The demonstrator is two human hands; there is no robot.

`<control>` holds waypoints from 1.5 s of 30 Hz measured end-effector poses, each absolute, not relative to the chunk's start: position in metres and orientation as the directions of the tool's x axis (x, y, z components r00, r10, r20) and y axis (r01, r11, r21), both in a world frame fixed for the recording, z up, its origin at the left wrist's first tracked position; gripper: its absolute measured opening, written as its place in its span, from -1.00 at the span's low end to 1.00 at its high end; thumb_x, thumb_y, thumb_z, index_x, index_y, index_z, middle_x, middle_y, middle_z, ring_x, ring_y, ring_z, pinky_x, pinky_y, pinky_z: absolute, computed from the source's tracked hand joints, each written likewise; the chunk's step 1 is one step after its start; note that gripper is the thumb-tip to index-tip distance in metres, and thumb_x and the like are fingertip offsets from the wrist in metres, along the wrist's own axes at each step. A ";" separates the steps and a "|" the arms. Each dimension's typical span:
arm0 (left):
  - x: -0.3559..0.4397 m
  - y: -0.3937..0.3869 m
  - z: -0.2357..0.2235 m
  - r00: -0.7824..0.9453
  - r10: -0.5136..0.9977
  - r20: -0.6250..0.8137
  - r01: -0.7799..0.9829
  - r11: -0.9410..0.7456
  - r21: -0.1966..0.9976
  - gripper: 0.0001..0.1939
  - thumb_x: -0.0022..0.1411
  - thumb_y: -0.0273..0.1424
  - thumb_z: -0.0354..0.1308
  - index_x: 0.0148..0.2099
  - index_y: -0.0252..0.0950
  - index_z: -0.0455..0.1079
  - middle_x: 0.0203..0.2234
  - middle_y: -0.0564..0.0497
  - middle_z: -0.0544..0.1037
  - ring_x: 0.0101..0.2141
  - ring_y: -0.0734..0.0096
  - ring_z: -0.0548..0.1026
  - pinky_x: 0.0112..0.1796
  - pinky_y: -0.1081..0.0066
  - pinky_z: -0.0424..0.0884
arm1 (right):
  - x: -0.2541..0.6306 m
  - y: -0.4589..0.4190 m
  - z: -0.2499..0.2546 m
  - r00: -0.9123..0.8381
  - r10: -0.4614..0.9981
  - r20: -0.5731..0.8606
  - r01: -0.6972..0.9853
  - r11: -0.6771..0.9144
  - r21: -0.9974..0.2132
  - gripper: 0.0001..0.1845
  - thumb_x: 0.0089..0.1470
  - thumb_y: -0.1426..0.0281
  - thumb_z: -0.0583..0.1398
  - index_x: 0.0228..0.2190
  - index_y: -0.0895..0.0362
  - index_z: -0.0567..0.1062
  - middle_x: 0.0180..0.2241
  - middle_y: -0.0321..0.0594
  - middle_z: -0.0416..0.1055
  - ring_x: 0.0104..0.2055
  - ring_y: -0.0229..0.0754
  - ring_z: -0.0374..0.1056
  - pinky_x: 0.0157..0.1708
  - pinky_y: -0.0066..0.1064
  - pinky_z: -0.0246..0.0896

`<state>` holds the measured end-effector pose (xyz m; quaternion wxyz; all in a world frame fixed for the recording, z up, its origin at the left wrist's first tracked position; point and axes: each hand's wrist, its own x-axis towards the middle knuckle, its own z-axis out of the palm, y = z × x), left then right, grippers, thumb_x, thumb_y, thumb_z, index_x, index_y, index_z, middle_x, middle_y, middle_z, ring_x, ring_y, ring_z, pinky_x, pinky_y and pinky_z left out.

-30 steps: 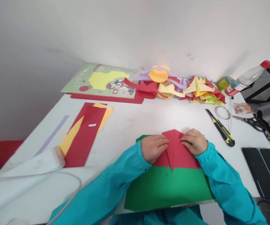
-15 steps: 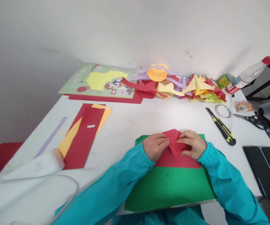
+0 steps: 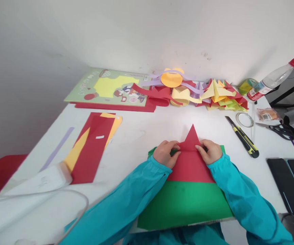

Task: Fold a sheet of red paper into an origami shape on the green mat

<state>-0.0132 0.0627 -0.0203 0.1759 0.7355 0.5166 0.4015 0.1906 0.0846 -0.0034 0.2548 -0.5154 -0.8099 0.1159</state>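
Head view: I see the folded red paper [image 3: 191,167] on the green sheet [image 3: 187,200], on the white table [image 3: 136,136], pointy tip facing away. L hand [image 3: 166,153] pinches its left side; R hand [image 3: 211,152] pinches its right, thumb on top. Prob. mid-fold. Next move prob. needs edges lined up, then a firm press along the crease.

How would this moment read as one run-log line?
left hand: touching red paper | right hand: touching red paper | red paper: folded, over green sheet | right of hands: cutter
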 end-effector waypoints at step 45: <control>0.047 -0.002 -0.006 0.411 0.890 0.200 0.843 -0.454 0.288 -0.36 0.10 -0.19 0.07 0.13 -0.52 0.16 0.12 -0.40 0.16 0.15 -0.26 -0.03 0.02 -0.08 0.14 | 0.180 0.078 -0.008 -0.291 0.928 0.230 0.938 0.325 -0.124 -0.74 0.11 0.26 0.00 -0.36 0.19 0.36 -0.49 -0.15 0.41 -0.41 -0.12 0.29 -0.39 -0.38 0.10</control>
